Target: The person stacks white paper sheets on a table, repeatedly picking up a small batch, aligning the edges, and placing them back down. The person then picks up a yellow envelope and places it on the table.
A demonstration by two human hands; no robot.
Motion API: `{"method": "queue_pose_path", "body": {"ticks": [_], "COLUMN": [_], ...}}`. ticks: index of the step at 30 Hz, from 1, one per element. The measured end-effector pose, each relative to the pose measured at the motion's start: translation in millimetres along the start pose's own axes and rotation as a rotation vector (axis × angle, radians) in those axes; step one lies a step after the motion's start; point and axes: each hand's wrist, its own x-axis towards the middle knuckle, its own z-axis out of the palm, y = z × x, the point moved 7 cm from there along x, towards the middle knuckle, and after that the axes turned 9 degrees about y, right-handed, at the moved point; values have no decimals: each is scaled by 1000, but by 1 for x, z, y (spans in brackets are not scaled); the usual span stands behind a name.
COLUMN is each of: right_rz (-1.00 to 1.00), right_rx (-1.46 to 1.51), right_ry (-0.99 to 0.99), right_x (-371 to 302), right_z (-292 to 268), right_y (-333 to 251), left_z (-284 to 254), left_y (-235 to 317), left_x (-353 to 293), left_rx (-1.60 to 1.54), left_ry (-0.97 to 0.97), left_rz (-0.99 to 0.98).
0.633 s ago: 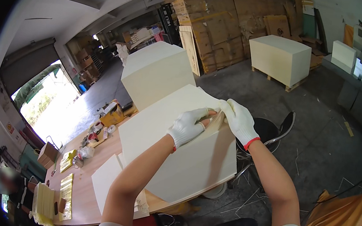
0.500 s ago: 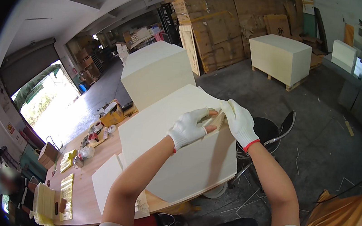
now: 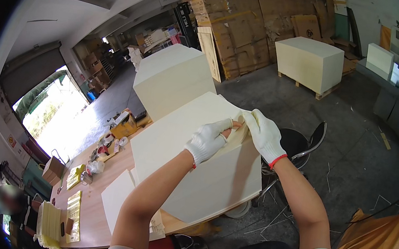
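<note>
A broad stack of large cream-white paper sheets lies on the table before me. I wear white knitted gloves, the left one leaving the thumb and a fingertip bare. At the stack's right edge, several sheets bend upward between my hands. My right hand is closed on their raised edge, its fingers pointing away from me. Just left of it, my left hand is closed, thumb and bare fingertip pinching at the bent sheets. The curled paper hides part of the fingertips.
Smaller sheets and yellow packets lie on the wooden table. Another tall paper stack stands beyond. A black chair is right of the table. Farther off is a pallet of paper. Another person is at far left.
The thumb and fingertip of my left hand have drawn closer together, and the thumb has moved up along the bent sheets. My right hand stays nearly in place.
</note>
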Motion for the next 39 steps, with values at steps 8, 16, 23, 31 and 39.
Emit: {"method": "queue_pose_path", "body": {"ticks": [8, 16, 23, 31, 39], "right_rz": [-5, 0, 13, 10, 49], "right_rx": [-4, 6, 12, 5, 33], "right_ry": [41, 52, 39, 66, 57], "right_x": [-1, -1, -1, -3, -2], "right_z": [0, 0, 2, 0, -1], "right_y": [1, 4, 5, 5, 5], "left_z": [2, 0, 2, 3, 1], "left_y": [3, 6, -2, 5, 12], "left_x": [-1, -1, 0, -1, -2], "left_rx": [61, 60, 90, 87, 103], "left_ry": [-9, -25, 8, -74, -57], "left_rz": [7, -14, 41, -80, -36]}}
